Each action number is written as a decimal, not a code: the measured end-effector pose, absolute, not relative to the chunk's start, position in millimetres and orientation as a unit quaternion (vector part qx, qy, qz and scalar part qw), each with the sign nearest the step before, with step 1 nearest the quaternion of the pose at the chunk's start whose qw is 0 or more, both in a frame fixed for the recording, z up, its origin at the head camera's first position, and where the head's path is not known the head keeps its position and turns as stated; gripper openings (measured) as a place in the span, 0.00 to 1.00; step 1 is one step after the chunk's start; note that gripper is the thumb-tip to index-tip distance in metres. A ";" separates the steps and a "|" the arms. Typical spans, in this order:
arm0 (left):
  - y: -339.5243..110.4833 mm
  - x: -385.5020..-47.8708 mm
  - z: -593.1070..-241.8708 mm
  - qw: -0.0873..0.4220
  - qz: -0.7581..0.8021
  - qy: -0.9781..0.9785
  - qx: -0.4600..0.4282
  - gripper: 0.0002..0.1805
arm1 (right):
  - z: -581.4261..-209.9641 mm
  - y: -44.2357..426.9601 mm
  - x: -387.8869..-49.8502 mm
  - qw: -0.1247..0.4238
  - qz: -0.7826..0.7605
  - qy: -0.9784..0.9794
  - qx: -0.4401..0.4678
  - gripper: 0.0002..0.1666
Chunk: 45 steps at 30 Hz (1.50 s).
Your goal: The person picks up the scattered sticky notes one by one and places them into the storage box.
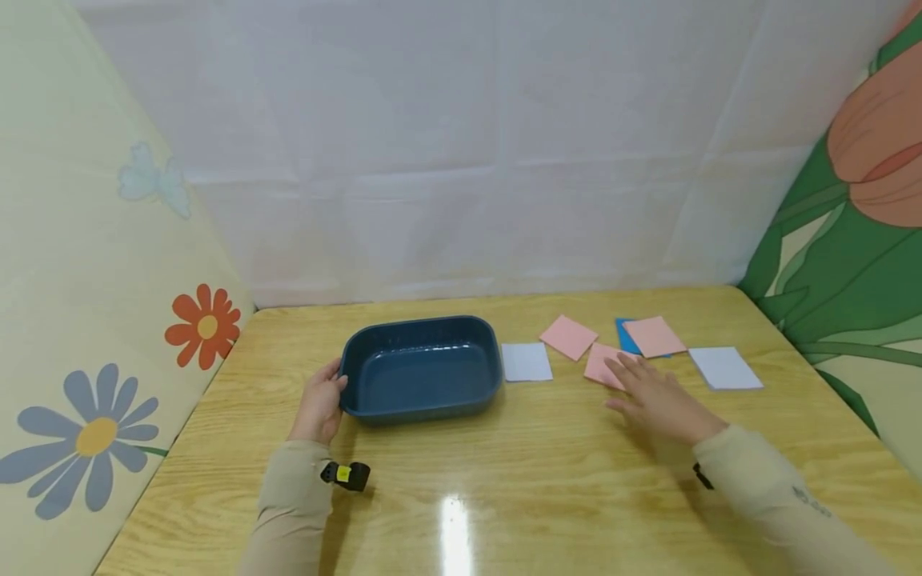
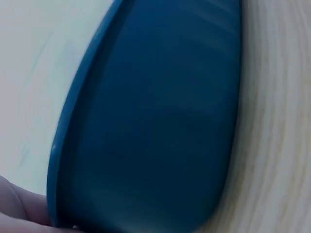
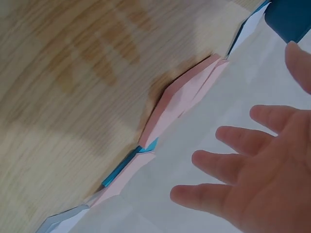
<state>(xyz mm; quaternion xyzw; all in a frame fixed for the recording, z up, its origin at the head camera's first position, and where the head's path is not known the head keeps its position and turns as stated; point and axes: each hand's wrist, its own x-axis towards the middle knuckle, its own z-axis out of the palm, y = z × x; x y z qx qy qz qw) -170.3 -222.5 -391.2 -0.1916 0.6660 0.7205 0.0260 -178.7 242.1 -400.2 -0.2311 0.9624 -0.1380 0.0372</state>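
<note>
A: Step?
B: Left hand [image 1: 318,406] grips dark-blue tray [image 1: 421,380] at its left end, thumb at rim; steadying, I'd judge. White pad [image 1: 527,362] just beside tray's right end. Right hand [image 1: 659,402]: pick step, I'd guess; calls for lowering, then pinching.
A: Pick target vs right hand?
B: Front pink pad [image 1: 597,366], below its fingertips, apart. Fingers extended, holding nothing.

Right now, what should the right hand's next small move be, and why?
I'd probably lower the right hand onto the nearest pink pad: it hovers above that pad, open and holding nothing, while the left hand holds the bin.
</note>
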 end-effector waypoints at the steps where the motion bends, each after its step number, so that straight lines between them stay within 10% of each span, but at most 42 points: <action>1: -222.6 -170.7 -391.4 0.027 0.721 0.665 -0.194 0.29 | -401.0 243.7 -180.7 0.043 -0.143 0.963 -0.226 0.38; 45: -225.3 -174.3 -389.9 0.042 0.776 0.591 -0.218 0.29 | -413.5 250.3 -236.6 0.102 -0.160 0.957 -0.220 0.40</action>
